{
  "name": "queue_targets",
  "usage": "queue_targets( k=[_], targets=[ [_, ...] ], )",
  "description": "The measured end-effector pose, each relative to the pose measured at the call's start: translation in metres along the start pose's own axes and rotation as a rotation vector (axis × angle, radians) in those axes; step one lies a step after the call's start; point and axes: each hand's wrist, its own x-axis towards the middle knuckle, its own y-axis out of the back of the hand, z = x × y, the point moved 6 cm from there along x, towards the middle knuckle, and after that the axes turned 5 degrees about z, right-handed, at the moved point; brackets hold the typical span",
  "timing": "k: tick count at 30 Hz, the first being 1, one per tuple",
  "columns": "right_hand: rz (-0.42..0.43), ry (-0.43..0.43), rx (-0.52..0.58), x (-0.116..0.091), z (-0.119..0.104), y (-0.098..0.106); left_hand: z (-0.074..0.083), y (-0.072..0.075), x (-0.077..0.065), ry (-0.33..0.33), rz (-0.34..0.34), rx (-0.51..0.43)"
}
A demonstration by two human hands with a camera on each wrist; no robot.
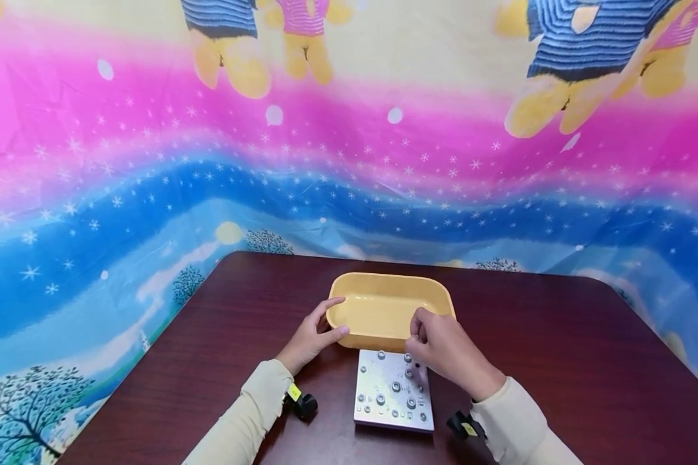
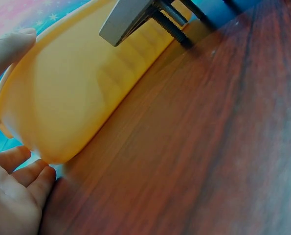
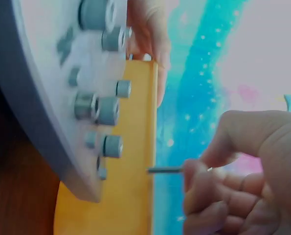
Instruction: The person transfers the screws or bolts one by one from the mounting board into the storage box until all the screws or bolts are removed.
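A yellow plastic tray point(image 1: 384, 313) with rounded corners sits on the table. My left hand point(image 1: 311, 336) holds its left end, thumb at the near rim and fingers around the side. In front of the tray a metal plate point(image 1: 378, 413) carries several socket-head screws point(image 3: 113, 147) of different sizes; threaded shanks point(image 2: 169, 27) stick out beneath it. Just above the plate's far right corner, my right hand point(image 1: 442, 345) pinches a thin metal rod point(image 3: 165, 170) between thumb and index finger. Most of the rod is hidden in the fingers, so I cannot tell its kind.
The dark red wooden table point(image 1: 209, 387) has rounded far corners. Behind it hangs a printed cloth point(image 1: 349, 142) with snowflakes and bears. Black wrist cameras are strapped at both cuffs, close to either side of the plate.
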Motion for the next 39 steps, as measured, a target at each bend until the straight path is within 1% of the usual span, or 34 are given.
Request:
queue_targets(
  k=[2, 5, 9, 12, 17, 20, 24, 26, 31, 39],
  targets=[
    [0.029, 0.034, 0.042, 0.005, 0.003, 0.0, 0.0, 0.0, -0.001, 0.002, -0.001, 0.003],
    [0.069, 0.071, 0.126, 0.013, 0.009, -0.002, -0.011, 0.002, 0.004, -0.008, 0.012, 0.011],
    [0.086, 0.057, 0.214, 0.026, 0.021, -0.008, -0.025, 0.004, 0.01, -0.03, 0.034, 0.013],
    [0.079, 0.017, 0.241, 0.036, 0.032, -0.014, -0.026, 0.004, 0.01, -0.029, 0.032, 0.01],
    [0.077, 0.005, 0.236, 0.048, 0.044, -0.024, -0.023, 0.003, 0.009, -0.013, 0.016, 0.01],
    [0.064, 0.001, 0.221, 0.052, 0.049, -0.031, -0.013, 0.002, 0.005, -0.01, 0.004, 0.003],
    [0.058, -0.017, 0.174, 0.055, 0.052, -0.038, 0.0, 0.001, 0.0, -0.016, 0.0, -0.009],
    [0.062, -0.023, 0.152, 0.054, 0.053, -0.038, 0.002, 0.0, 0.0, -0.018, 0.005, -0.012],
    [0.048, -0.034, 0.141, 0.053, 0.052, -0.039, 0.002, 0.0, 0.0, -0.025, 0.01, -0.015],
    [-0.008, -0.084, 0.108, 0.053, 0.055, -0.044, 0.002, -0.001, -0.001, -0.021, -0.003, -0.013]
  ],
)
